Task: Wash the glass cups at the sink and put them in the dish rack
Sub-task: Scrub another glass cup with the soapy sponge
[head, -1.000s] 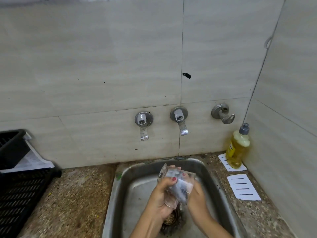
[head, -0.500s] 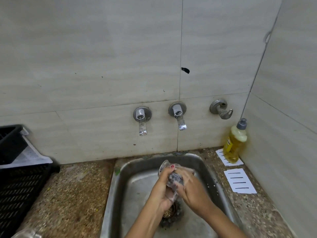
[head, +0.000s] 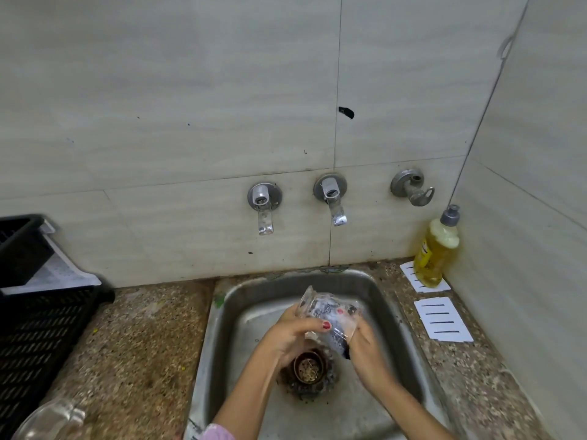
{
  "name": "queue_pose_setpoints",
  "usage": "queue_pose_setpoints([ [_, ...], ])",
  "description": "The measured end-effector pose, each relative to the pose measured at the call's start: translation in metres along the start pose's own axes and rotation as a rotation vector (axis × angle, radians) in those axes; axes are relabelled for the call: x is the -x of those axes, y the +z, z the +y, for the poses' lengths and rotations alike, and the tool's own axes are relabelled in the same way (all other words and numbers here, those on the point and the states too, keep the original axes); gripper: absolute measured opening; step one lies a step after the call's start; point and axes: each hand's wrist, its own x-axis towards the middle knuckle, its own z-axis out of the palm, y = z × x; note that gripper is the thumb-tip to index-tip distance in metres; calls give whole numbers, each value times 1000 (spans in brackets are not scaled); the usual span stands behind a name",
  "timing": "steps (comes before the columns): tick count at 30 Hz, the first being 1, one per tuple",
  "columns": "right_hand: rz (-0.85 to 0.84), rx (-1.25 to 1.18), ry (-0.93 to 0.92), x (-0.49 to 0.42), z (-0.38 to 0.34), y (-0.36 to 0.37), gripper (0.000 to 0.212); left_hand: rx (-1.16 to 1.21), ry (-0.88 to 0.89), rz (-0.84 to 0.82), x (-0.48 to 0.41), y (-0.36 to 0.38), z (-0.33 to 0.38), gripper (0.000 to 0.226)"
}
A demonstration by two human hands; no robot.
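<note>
My left fingers [head: 301,325] grip the cup [head: 324,308]. My right fingers [head: 363,333], pinching a scrubber [head: 341,344], have slid to its end; scrubbing continues.

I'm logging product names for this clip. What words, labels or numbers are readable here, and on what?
None can be read.
Yellow soap bottle: label print too blurred.
Paper under the black rack: faint print, too small.
White cards: only black bars, no words.
Glass cup: dark marks, not legible.
</note>
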Motion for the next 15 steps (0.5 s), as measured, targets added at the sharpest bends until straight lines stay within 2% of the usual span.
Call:
queue_pose_setpoints([
  [1,-82,179,-130,0,1,-5,29,-8,-24,30,2,2,0,49],
  [2,-143,383,-274,-2,4,-10,37,56,-31,40,2,2,-2,51],
  [4,-228,782,-499,-8,11,-13,43,312,-5,74,2,6,-4,57],
  [6,-234,981,-643,-13,22,-9,44,480,38,156,2,16,-2,33],
  [7,-211,976,-652,-13,23,-5,42,525,58,214,1,21,-1,21],
  [10,-122,655,-463,-7,20,9,38,610,169,297,-1,31,-2,18],
  [11,-62,524,-356,-5,19,15,38,635,194,298,0,31,-3,17],
  [13,71,185,-112,-3,16,26,25,671,222,293,0,30,-7,14],
  [15,151,-153,137,-8,11,35,28,680,263,316,1,30,-11,9],
])
